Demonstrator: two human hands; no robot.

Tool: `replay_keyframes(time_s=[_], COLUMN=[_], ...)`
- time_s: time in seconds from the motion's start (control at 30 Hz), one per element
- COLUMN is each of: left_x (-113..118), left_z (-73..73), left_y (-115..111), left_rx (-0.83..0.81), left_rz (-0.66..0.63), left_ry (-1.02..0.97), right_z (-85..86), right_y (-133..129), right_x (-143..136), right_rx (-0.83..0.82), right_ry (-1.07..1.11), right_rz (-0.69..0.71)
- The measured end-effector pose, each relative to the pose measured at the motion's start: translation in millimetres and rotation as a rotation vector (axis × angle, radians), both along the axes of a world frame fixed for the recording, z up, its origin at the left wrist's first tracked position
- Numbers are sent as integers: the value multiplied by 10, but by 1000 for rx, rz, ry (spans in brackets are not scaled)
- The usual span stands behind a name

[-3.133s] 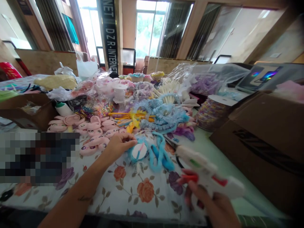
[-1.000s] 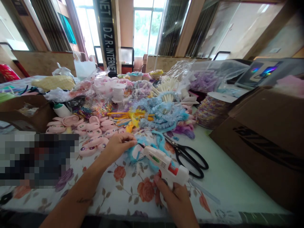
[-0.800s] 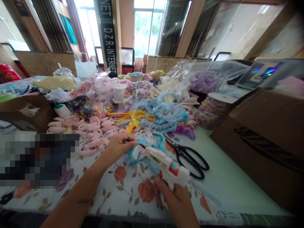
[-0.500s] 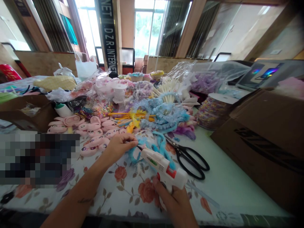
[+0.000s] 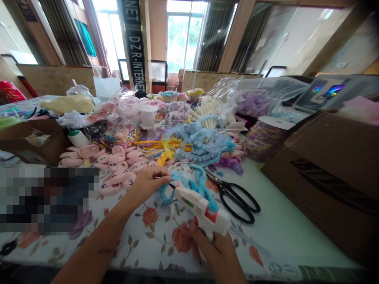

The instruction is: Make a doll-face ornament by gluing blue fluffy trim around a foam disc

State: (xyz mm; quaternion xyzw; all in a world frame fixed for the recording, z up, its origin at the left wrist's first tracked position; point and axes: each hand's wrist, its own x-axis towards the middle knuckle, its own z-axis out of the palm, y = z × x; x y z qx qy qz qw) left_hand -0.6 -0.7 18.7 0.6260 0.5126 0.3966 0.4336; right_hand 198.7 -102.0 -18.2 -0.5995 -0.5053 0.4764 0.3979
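My right hand (image 5: 211, 244) is wrapped around the grip of a white glue gun (image 5: 195, 205) with a red trigger. A glue stick (image 5: 251, 241) trails from its back end. The gun's dark nozzle points up and left, close to the fingertips of my left hand (image 5: 152, 179). Those fingers are pinched on a fuzzy light-blue strip (image 5: 163, 194), which loops below them; the exact grip is partly hidden. More blue fuzzy strip (image 5: 203, 181) lies behind the gun. Black-handled scissors (image 5: 237, 199) rest to the right of it.
Pink doll-like heads (image 5: 115, 179) lie left of my hands. Blue lace trim (image 5: 204, 148) and yellow sticks (image 5: 156, 148) are heaped behind. On the right stand a ribbon spool (image 5: 262, 138) and a large cardboard box (image 5: 328, 173); a smaller open box (image 5: 29, 138) sits at left.
The glue gun and my right hand have shifted very slightly left. My left hand stays pinched in nearly the same spot.
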Motion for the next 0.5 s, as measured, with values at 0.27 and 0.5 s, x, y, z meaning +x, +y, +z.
replay_keyframes(time_s=[0.27,0.5], left_x=[-9,-6], left_z=[-29,-26], left_y=[8,12], left_rx=[-3,-6], left_rz=[-19,-13], left_ry=[-24,-24], right_z=[92,133], right_y=[6,20], right_x=[-43,-31], right_rx=[-14,-2], right_ry=[66,100], right_rz=[-55,-88])
